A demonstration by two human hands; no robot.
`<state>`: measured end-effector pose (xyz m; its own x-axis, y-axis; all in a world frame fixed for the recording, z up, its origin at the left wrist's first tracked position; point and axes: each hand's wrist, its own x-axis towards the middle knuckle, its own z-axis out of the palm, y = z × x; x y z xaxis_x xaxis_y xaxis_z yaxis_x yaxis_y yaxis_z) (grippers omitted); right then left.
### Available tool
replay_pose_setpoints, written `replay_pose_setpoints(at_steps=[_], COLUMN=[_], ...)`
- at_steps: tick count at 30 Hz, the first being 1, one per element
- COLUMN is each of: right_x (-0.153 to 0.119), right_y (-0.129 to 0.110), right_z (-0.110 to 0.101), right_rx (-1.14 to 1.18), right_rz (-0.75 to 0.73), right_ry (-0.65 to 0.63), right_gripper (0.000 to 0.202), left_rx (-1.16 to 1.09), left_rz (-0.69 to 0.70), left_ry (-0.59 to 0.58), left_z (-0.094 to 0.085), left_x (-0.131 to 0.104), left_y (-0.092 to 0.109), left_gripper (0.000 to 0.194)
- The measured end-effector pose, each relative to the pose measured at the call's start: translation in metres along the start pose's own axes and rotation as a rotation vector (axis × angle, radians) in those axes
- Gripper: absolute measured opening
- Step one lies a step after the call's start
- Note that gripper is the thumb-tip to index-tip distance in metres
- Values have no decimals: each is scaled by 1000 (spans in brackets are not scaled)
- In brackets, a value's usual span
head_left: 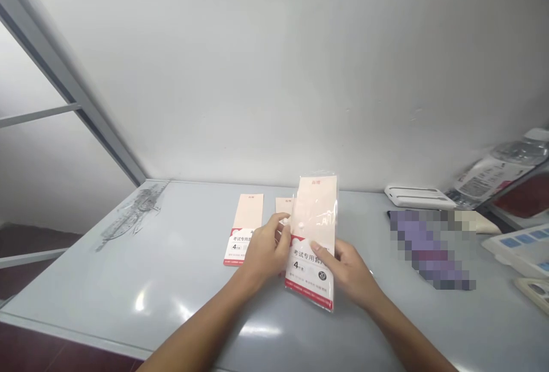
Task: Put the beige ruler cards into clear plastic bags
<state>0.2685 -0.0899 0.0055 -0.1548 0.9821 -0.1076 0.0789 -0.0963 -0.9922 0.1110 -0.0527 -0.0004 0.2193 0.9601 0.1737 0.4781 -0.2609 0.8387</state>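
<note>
One packet (317, 212) raised above a grey desk (184, 269)

The right hand (351, 272) is gripping the packet by its right edge, thumb pressing on the printed front and fingers curling behind, so that grip is closed on it. The left hand (266, 244) is bending its fingers in at the packet's left edge; whether they are pinching it or only resting there, I cannot tell. Holding from the side is probably bracing the thin packet while leaving most of its lettering uncovered and facing the wearer.

Two similar pieces are lying beyond: a left card (249, 212), partly hidden by the left hand, and a middle card (283, 203), mostly covered. Both are facing the same way up, perhaps for easy reading.

The wall (257, 75) is bounding the desk's far edge. Rightward, a pixelated purple item (429, 252), a white device (418, 196) and a tilted bottle (489, 175) are limiting sideways room. Leftward, the wider stretch is running toward a dark drawing (135, 215), giving the left hand more space.
</note>
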Motion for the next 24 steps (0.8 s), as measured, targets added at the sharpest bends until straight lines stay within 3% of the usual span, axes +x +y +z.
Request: replay_pose_setpoints(at_steps=[4, 6, 9, 15, 24], right_x=[-1, -1, 1, 6, 7], right_y=[-6, -7, -5, 2, -1], right_z=[-5, -5, -6, -8, -10], right_rx=[106, 155, 202, 164, 171], right_rz=[-38, -41, -13, 91, 98], right_ry=[63, 62, 53, 90, 93], right_gripper=[36, 38, 41, 43, 46], left_rx=[-76, -82, -150, -433, -413], left_rz=[-12, 7, 43, 31, 10], left_ry=[58, 71, -3, -141, -161], left_z=[-2, -3, -4, -5, -3], left_x=[3, 3, 5, 6, 7], left_y=[-3, -3, -2, 3, -1], left_gripper=[39, 33, 13, 19, 23])
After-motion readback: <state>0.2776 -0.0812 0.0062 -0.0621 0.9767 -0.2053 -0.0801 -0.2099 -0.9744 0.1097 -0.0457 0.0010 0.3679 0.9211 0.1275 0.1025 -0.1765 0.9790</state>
